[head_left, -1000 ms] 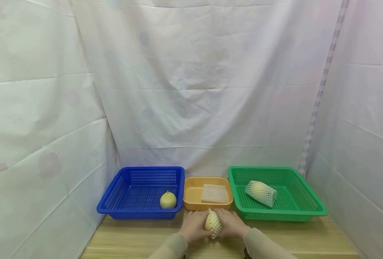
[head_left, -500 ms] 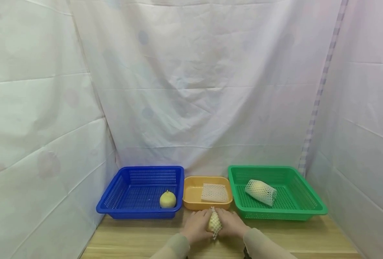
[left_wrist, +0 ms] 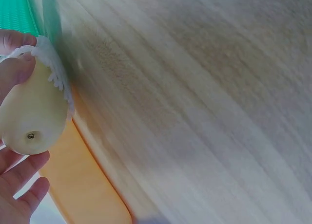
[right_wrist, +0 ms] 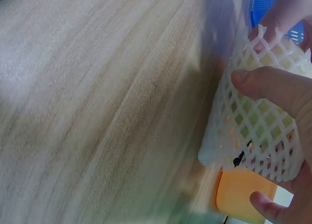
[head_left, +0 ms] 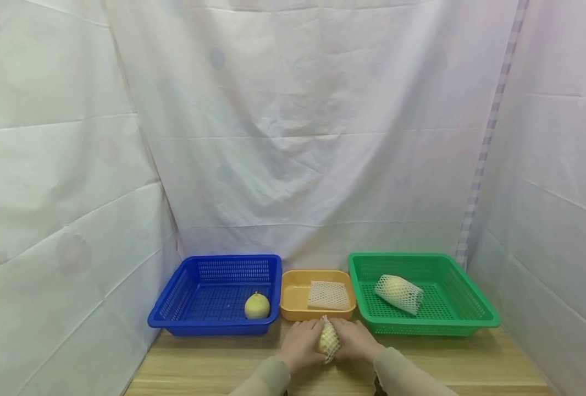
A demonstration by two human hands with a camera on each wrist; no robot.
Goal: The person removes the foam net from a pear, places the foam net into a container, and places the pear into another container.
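Note:
A pale yellow pear [left_wrist: 36, 112] sits partly inside a white foam net sleeve [right_wrist: 258, 112], held between both hands just in front of the small orange basket. My left hand [head_left: 300, 345] grips the pear's bare end, its thumb on top near the net's edge and its fingers underneath. On the other side, my right hand [head_left: 354, 340] holds the sleeve, with the thumb lying across the mesh. In the right wrist view a dark stem shows through the sleeve's far opening. The hands cover much of the pear in the head view.
At the left stands a blue basket [head_left: 214, 330] with one bare pear [head_left: 256, 306]. The orange basket [head_left: 293, 314] holds a flat foam net [head_left: 329, 295]. A green basket [head_left: 421, 328] at the right contains a netted pear [head_left: 397, 292]. White cloth [head_left: 293, 165] hangs behind.
The pear and sleeve have turned slightly between the hands, and the net faces the head camera more. Less bare pear shows than a second ago. The baskets have stayed in place.

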